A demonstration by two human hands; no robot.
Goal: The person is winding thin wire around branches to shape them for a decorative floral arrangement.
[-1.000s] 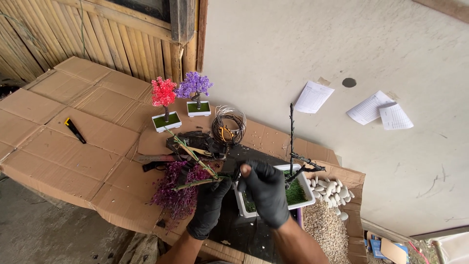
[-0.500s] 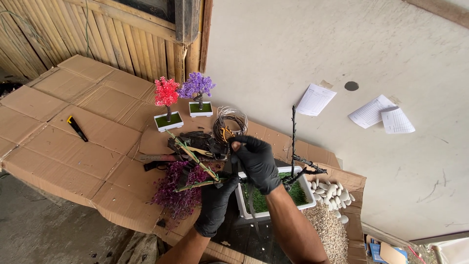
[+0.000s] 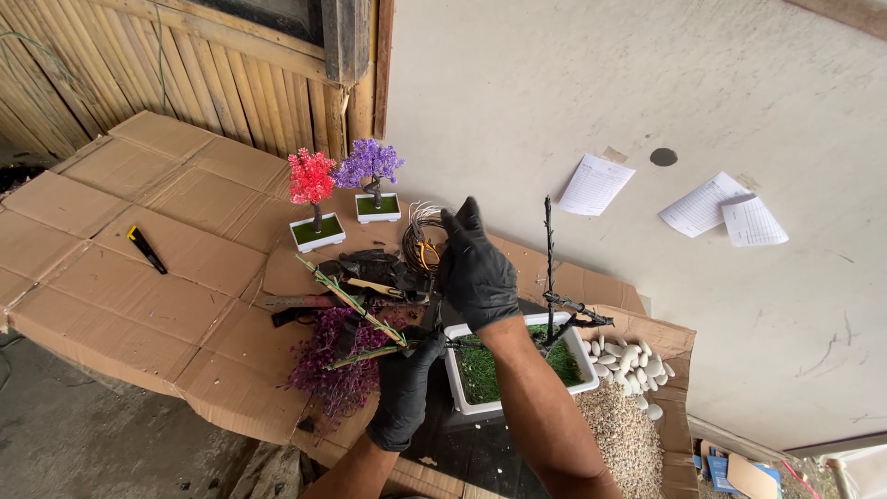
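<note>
1. On flattened brown cardboard sheets laid over the ground sits a white rectangular planter tray with green artificial grass; every place below is given relative to this tray.
2. Rising from the tray's far right part is a bare black wire tree trunk, upright, with short side branches and no blossoms.
3. Above the tray's far left corner, the right hand in a black glove is raised with fingers spread open, gripping nothing, just beside a coil of thin wire.
4. Left of the tray, the left hand in a black glove is curled low around green stems; how firmly it grips cannot be told.
5. Further left lies a loose bunch of purple artificial blossom sprigs.
6. Right of the tray lie white pebbles and fine gravel.
7. Beyond the tray stand two finished miniature trees, a red-blossomed one and a purple-blossomed one.
8. Judging by these, the trunk is planted but blossoms and pebbles appear not yet added.
</note>
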